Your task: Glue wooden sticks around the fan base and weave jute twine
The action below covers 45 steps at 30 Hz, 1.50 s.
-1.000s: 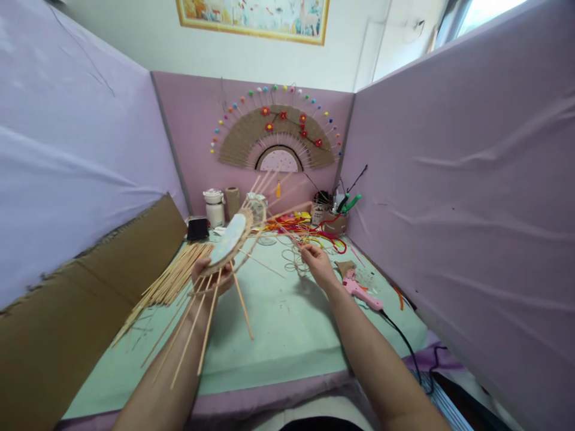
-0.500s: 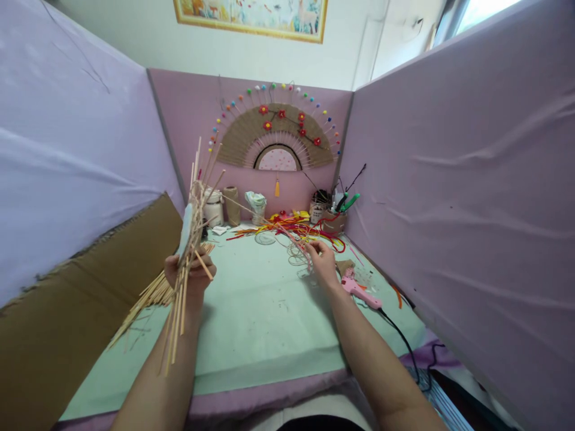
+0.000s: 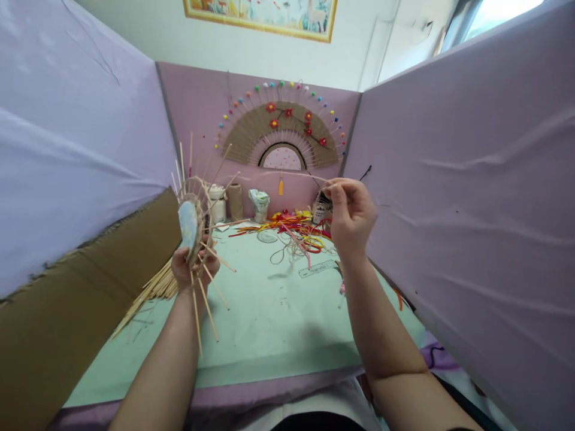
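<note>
My left hand (image 3: pixel 194 270) is closed around a half-made fan piece (image 3: pixel 190 222): a pale blue card half-disc with thin bamboo sticks radiating from it, held upright on edge above the table's left side. My right hand (image 3: pixel 351 214) is raised at the right, fingers pinched on a thin cord (image 3: pixel 287 174) that stretches leftwards toward the fan piece. A loose coil of the same cord (image 3: pixel 287 251) lies on the green mat (image 3: pixel 269 317) below.
A pile of bamboo sticks (image 3: pixel 150 293) lies at the left beside a cardboard sheet (image 3: pixel 67 323). Coloured strips (image 3: pixel 291 228), jars and a tool cup line the back edge. A finished fan (image 3: pixel 283 134) hangs on the pink partition. Purple partitions close in both sides.
My right hand has lifted from the table up to the right, pulling the cord taut. The fan piece in my left hand has turned from flat to upright on edge.
</note>
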Available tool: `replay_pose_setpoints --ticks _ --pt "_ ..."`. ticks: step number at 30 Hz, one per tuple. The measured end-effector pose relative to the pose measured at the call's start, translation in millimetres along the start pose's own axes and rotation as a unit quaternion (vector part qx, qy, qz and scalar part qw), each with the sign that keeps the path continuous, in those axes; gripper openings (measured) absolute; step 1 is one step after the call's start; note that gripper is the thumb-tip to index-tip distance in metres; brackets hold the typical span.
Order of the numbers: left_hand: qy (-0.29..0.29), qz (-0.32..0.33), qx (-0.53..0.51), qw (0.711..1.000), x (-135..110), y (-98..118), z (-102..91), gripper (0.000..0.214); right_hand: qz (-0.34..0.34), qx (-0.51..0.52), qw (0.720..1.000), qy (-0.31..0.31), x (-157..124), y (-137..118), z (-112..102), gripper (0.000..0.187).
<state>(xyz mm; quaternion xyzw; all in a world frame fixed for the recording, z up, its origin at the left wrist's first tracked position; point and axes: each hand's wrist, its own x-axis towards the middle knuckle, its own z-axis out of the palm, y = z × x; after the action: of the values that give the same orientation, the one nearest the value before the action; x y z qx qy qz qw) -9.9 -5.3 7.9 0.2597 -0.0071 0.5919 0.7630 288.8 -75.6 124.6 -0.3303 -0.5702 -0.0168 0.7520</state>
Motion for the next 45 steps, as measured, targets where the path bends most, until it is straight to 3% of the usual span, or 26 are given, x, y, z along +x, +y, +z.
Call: replay_pose_setpoints --ticks 2,4,5,7,8,10,12,14,17,19,22,25,29,33,37,41,45 --pt "-0.008 -0.015 0.004 1.000 -0.2 1.3 -4.1 0.030 0.000 -0.035 0.999 -0.007 -10.5 16.6 -0.5 0.020" --pt "-0.013 -0.037 0.018 0.999 -1.1 2.5 -7.7 0.032 0.074 -0.087 0.990 -0.085 -27.9 48.2 -4.3 0.019" --pt "-0.012 -0.050 0.033 0.998 -1.7 2.7 -8.6 0.034 0.131 -0.106 0.975 -0.148 -37.4 65.5 -6.9 0.022" --pt "-0.006 -0.079 0.083 0.993 -2.7 0.8 -8.0 0.039 0.239 -0.115 0.914 -0.307 -54.7 95.0 -11.5 0.030" --pt "-0.005 -0.093 0.114 0.989 -3.1 -1.8 -6.5 0.042 0.270 -0.113 0.894 -0.339 -61.3 105.0 -12.7 0.030" --pt "-0.014 -0.128 0.175 0.976 -3.6 -11.0 -1.4 0.047 0.298 -0.087 0.893 -0.326 -68.7 114.0 -11.3 0.021" --pt "-0.049 -0.182 0.217 0.958 -4.0 -24.7 4.4 0.050 0.309 -0.013 0.916 -0.254 -68.6 111.8 -5.2 0.016" --pt "-0.096 -0.260 0.249 0.928 -4.8 -40.6 9.1 0.051 0.336 0.119 0.915 -0.190 -64.9 105.0 2.3 0.028" --pt "-0.141 -0.352 0.273 0.884 -7.2 -61.7 12.4 0.048 0.397 0.288 0.858 -0.154 -62.9 97.3 6.9 0.051" --pt "-0.144 -0.386 0.284 0.866 -8.8 -70.9 12.6 0.046 0.434 0.323 0.825 -0.165 -66.8 97.1 3.5 0.059" --pt "-0.125 -0.413 0.295 0.853 -10.2 -77.0 11.9 0.047 0.463 0.346 0.795 -0.184 -76.4 102.7 -6.3 0.056" --pt "-0.072 -0.441 0.299 0.843 -9.9 -77.8 10.3 0.049 0.483 0.357 0.776 -0.194 -84.0 110.3 -12.1 0.041" --pt "0.050 -0.437 0.285 0.852 -5.9 -78.0 7.9 0.050 0.506 0.339 0.759 -0.229 -91.4 114.6 -6.3 0.030" --pt "0.146 -0.404 0.273 0.861 5.1 -77.0 12.2 0.043 0.511 0.335 0.744 -0.270 -101.4 110.4 10.0 0.034" --pt "0.199 -0.369 0.267 0.868 22.2 -71.3 20.5 0.030 0.492 0.348 0.757 -0.251 -108.2 107.0 22.1 0.038" --pt "0.178 -0.409 0.261 0.856 34.6 -63.7 22.8 0.027 0.488 0.345 0.766 -0.237 -109.9 106.5 25.6 0.040" --pt "0.058 -0.394 0.211 0.893 30.1 -63.1 15.4 0.043 0.500 0.329 0.760 -0.252 -113.7 103.8 27.2 0.041"
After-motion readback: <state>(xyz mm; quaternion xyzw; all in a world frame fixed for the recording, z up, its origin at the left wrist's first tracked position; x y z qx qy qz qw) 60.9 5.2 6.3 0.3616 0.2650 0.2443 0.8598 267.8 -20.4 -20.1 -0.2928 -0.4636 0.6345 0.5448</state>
